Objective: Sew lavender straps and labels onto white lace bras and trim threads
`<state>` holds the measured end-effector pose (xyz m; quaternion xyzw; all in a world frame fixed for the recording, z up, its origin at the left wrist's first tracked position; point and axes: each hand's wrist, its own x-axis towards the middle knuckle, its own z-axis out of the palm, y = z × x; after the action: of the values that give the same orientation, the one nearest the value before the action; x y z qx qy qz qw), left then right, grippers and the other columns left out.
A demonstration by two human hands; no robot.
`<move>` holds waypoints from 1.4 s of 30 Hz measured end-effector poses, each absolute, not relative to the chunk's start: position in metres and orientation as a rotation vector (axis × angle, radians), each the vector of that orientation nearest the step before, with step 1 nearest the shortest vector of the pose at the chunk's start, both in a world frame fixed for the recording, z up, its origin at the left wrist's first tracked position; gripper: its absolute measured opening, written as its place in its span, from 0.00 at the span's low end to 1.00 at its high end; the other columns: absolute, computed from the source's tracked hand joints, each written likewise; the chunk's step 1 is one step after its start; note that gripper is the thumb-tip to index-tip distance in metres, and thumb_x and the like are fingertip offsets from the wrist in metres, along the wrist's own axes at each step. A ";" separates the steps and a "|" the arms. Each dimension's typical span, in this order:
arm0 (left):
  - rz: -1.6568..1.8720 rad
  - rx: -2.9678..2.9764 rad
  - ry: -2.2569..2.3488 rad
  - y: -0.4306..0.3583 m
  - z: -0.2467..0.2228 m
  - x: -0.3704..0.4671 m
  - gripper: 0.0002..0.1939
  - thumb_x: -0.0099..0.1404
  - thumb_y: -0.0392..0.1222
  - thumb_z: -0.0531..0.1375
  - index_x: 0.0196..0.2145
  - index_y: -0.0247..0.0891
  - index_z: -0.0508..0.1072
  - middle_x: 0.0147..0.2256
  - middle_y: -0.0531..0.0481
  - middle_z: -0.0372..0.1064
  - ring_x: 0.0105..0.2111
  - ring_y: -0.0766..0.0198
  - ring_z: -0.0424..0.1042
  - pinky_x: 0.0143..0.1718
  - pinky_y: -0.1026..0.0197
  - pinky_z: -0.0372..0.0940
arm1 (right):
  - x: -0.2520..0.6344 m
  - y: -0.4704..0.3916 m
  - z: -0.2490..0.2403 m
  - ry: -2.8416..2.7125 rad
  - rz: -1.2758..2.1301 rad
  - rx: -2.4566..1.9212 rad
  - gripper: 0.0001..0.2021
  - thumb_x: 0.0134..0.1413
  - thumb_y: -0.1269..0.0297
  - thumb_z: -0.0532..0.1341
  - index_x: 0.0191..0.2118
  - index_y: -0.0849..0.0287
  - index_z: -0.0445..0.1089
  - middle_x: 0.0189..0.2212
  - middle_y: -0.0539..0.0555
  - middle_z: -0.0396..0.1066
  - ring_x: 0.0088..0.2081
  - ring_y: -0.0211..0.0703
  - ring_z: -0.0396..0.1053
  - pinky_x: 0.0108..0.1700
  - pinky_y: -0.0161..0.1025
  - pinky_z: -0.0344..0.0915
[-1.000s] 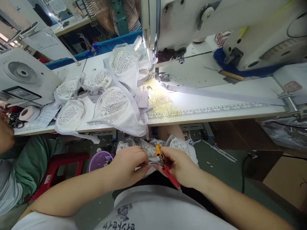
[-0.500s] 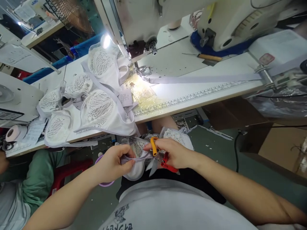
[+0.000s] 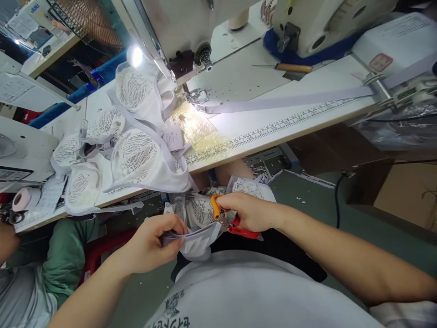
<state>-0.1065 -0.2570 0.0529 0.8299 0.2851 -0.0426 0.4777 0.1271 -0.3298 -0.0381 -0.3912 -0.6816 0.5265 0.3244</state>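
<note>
My left hand [image 3: 165,241] pinches the pale lilac edge of a white lace bra [image 3: 200,213] over my lap. The fabric is drawn out towards the right. My right hand [image 3: 248,210] is closed around a pair of scissors [image 3: 215,207] with one orange handle and one red handle. The scissors sit at the right end of the stretched edge; their blades are mostly hidden by fabric and fingers. Another lace cup [image 3: 251,189] lies across my lap behind my right hand.
Several white lace bras [image 3: 136,157] lie on the sewing table [image 3: 273,125], left of the lit sewing machine needle area. A lilac band [image 3: 290,99] runs across to a metal guide [image 3: 378,91]. An awl [image 3: 293,68] lies behind it. A co-worker's green-trousered leg [image 3: 66,255] is at left.
My left hand has moved slightly left and down, drawing the edge out. The scissors have turned, and their blades, in plain view before, are now mostly hidden at the fabric. The view has shifted slightly.
</note>
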 end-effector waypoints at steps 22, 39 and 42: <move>-0.278 2.410 0.630 -0.253 0.071 -0.111 0.05 0.61 0.34 0.51 0.29 0.38 0.66 0.30 0.50 0.67 0.29 0.66 0.67 0.29 0.66 0.61 | 0.122 -0.338 0.003 -1.963 1.334 -1.278 0.15 0.34 0.84 0.54 0.28 0.58 0.64 0.27 0.48 0.66 0.27 0.36 0.62 0.26 0.30 0.56; -0.366 2.399 0.801 -0.256 0.064 -0.117 0.04 0.59 0.36 0.51 0.29 0.38 0.65 0.26 0.54 0.65 0.25 0.67 0.65 0.26 0.67 0.56 | 0.115 -0.334 0.020 -2.070 1.236 -1.302 0.14 0.34 0.83 0.54 0.21 0.55 0.51 0.21 0.45 0.59 0.23 0.36 0.55 0.23 0.31 0.52; -0.464 2.442 0.803 -0.251 0.066 -0.115 0.11 0.61 0.37 0.53 0.42 0.40 0.66 0.30 0.53 0.69 0.28 0.64 0.68 0.28 0.66 0.58 | 0.113 -0.329 0.022 -2.090 1.273 -1.304 0.13 0.35 0.83 0.55 0.22 0.56 0.54 0.22 0.46 0.60 0.23 0.35 0.57 0.23 0.31 0.52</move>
<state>-0.1151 -0.2512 0.0662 0.9022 0.2967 -0.1714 0.2618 0.1135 -0.3294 0.0216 -0.4623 -0.7411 0.4511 0.1833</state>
